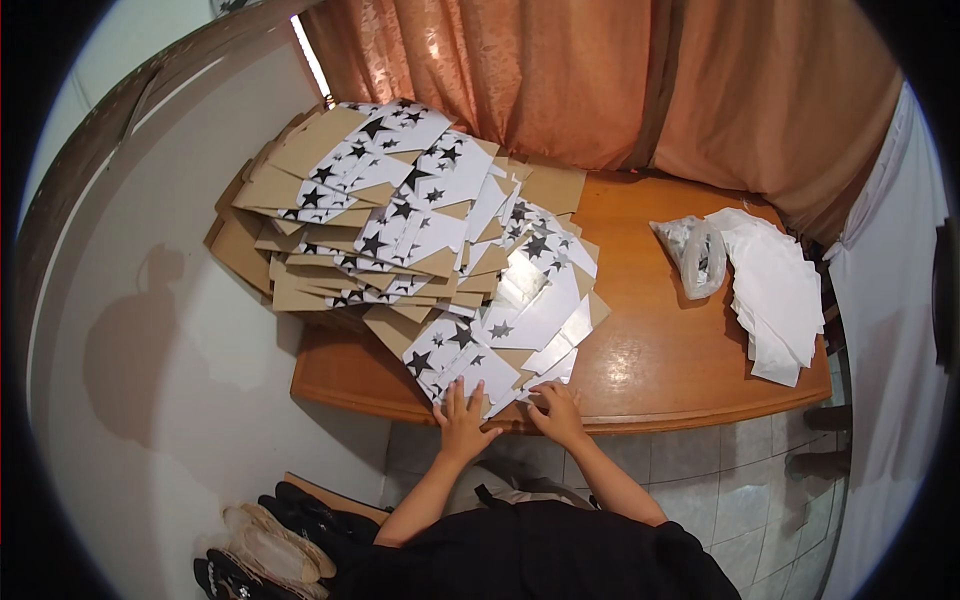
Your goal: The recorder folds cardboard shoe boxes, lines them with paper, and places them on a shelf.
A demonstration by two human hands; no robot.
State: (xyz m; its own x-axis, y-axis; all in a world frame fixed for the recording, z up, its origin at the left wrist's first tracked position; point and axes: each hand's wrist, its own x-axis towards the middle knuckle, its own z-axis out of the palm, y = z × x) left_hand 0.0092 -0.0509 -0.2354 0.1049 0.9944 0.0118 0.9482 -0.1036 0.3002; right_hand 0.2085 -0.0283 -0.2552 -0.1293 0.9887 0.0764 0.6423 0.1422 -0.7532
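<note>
A large heap of flat, unfolded cardboard boxes (400, 215), brown on one side and white with black stars on the other, covers the left half of the wooden table. At the front of the heap lies a star-printed cardboard box (462, 355), jutting towards the table's near edge. My left hand (463, 425) rests on its front corner with fingers spread. To the right, my right hand (557, 412) has its fingers bent at the edge of the front cardboard, pinching it near the table edge. Part of the grip is hidden under the hand.
On the right of the wooden table (640, 340) sit a clear plastic bag (692, 255) with small contents and a stack of white paper sheets (775, 300). Orange curtains (560, 80) hang behind. Shoes (270, 545) lie at lower left beside the wall.
</note>
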